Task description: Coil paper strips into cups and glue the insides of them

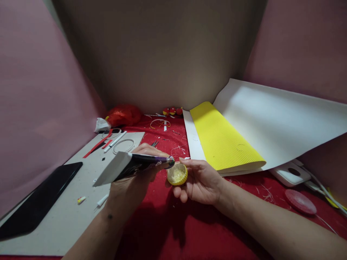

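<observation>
One small round yellow bottle cap [177, 174] sits pinched at the fingertips of the right hand [200, 180], just above the red cloth [168, 224]. Touching its rim from the left is the nozzle of a dark, flattened squeeze tube [132, 165], which the left hand [135, 177] grips around its middle. Behind them lie a yellow corrugated sheet [222, 137] on white paper [276, 119], and a grey board [70, 202] to the left.
</observation>
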Motion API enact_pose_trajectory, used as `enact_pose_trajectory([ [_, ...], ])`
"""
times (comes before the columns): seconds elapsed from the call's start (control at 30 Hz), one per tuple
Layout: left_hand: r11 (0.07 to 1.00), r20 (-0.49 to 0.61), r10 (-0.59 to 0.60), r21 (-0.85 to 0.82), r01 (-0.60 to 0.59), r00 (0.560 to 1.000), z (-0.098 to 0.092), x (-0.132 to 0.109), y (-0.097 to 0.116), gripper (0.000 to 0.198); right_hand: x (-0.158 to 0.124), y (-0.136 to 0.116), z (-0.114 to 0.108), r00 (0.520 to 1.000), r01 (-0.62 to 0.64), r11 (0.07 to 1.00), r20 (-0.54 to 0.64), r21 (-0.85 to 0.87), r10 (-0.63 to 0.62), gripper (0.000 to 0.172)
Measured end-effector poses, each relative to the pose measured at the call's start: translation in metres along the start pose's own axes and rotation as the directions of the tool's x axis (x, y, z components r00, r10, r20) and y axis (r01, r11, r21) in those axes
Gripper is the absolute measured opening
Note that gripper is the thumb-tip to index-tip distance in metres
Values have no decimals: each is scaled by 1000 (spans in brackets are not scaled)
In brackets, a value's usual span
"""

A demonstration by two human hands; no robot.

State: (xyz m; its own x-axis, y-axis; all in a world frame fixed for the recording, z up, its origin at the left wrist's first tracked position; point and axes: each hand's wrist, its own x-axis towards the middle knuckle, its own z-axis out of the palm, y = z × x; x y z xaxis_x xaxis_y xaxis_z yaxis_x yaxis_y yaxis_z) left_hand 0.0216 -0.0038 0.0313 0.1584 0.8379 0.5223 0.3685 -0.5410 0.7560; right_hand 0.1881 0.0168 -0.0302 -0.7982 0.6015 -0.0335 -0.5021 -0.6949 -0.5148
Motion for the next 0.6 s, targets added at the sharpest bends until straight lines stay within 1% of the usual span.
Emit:
enact_pose_trajectory([
  [0.13, 1000, 0, 4, -12, -4, 1000, 0, 0, 0, 11, 0, 0, 0, 1000, 5, 1000, -13, 3, -5, 35],
  [0.3, 1000, 29, -23, 5, 22, 999, 0, -1, -4, 15, 1, 1, -2, 1000, 21, 1000, 19, -4, -21, 35],
  [0.4, 999, 26, -36, 25, 35, 999, -1, -1, -5, 16, 1, 2, -3, 1000, 10, 1000, 14, -7, -10, 37],
  [0.6, 1000, 1, -8, 10, 8, 1000, -1, 1, -1, 15, 1, 1, -3, 1000, 14, 1000, -1, -11, -14, 35],
])
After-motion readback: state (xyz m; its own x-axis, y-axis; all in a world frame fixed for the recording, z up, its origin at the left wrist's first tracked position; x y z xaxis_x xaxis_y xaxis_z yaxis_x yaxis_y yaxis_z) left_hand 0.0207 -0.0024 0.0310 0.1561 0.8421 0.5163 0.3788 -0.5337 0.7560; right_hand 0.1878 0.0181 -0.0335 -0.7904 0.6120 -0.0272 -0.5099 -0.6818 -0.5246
